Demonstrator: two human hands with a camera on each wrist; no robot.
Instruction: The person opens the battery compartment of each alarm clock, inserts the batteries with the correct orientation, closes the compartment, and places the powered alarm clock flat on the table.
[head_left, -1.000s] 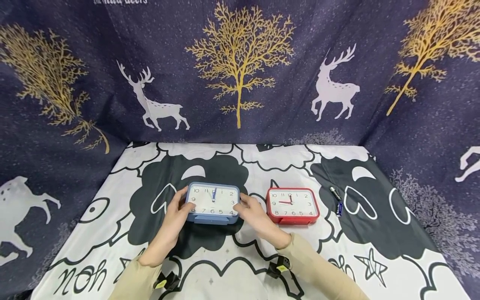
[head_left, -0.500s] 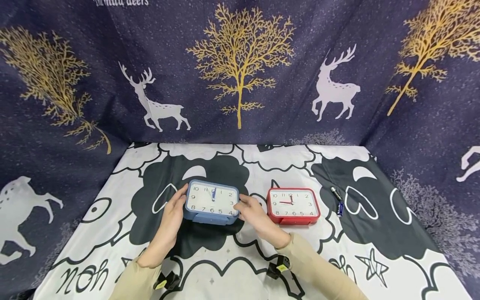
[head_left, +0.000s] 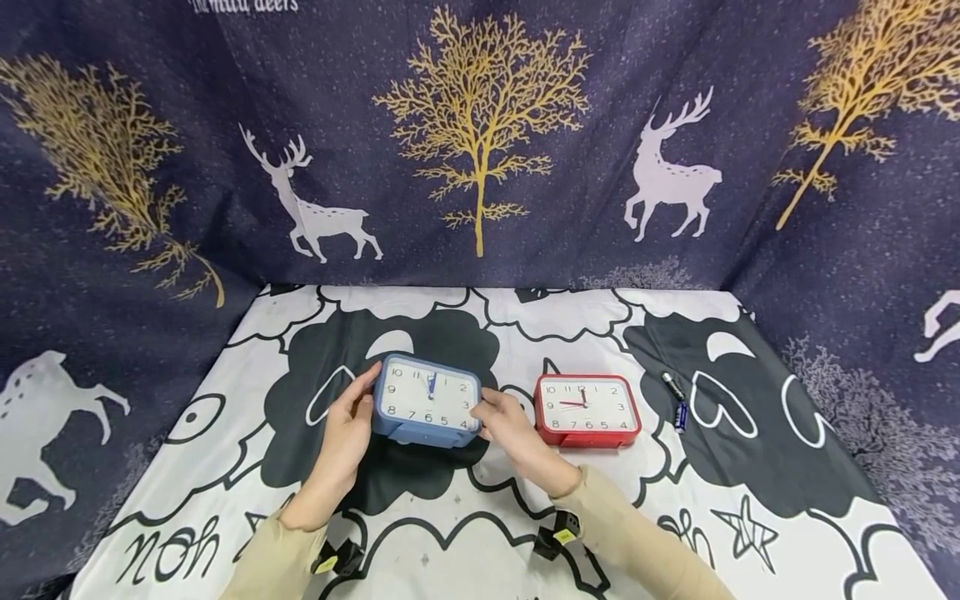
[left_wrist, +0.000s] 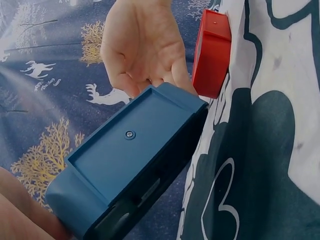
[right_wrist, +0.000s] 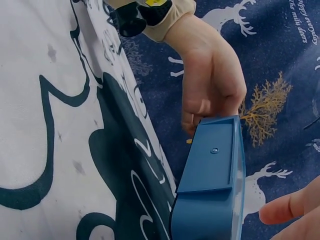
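Observation:
Between the two hands is a blue desk clock [head_left: 429, 400] with a white face, tilted so its left end sits higher than its right. My left hand [head_left: 347, 437] holds the left end, fingers reaching behind it and thumb along its side. At the other end my right hand [head_left: 516, 435] grips the lower right corner, thumb at the front edge. The left wrist view shows the clock's underside [left_wrist: 131, 137], which has a small screw; the right hand [left_wrist: 145, 45] is beyond it. Curled fingers of the left hand [right_wrist: 215, 75] reach behind the clock in the right wrist view.
A red desk clock [head_left: 587, 408] stands just right of the right hand. Further right lie two small cylinders that look like batteries, one black and silver [head_left: 672, 385], one blue [head_left: 681, 417]. A patterned cloth [head_left: 450, 550] covers the table; a deer-print curtain [head_left: 420, 208] hangs behind.
The left thumb has come off the front of the blue clock to its side. The clock's left end has risen, so it now tilts. The right hand has barely moved.

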